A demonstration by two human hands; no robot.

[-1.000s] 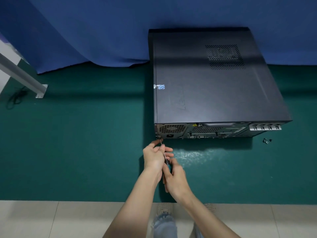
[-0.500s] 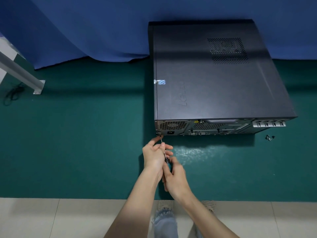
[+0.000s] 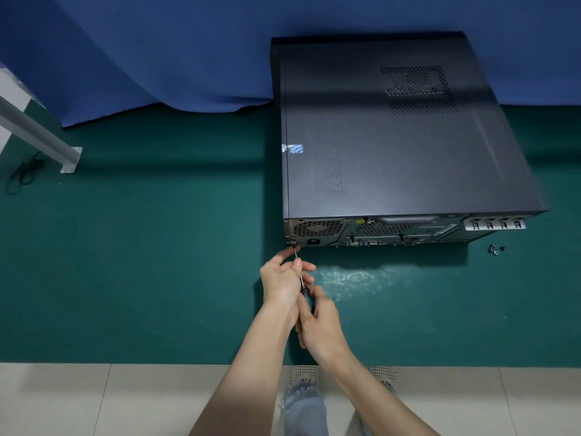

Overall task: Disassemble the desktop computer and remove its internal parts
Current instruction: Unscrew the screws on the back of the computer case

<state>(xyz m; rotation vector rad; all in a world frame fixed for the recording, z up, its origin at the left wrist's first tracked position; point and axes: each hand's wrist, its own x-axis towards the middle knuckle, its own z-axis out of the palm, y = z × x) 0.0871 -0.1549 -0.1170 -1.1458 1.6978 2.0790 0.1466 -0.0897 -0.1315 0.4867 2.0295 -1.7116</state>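
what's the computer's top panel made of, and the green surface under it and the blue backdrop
The top panel looks like painted sheet metal: matte black, with a faint sheen and punched vent holes. The green surface seems to be felt or a low-pile mat: dull, with a scuffed pale patch. The blue backdrop is cloth, judging by its draped folds and loose hem.

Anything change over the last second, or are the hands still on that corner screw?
No real change. The left hand still pinches the screwdriver shaft, the right hand still grips its handle, tip at the computer case rear lower-left corner. Case and loose screws stayed put; only the camera view drifted slightly.
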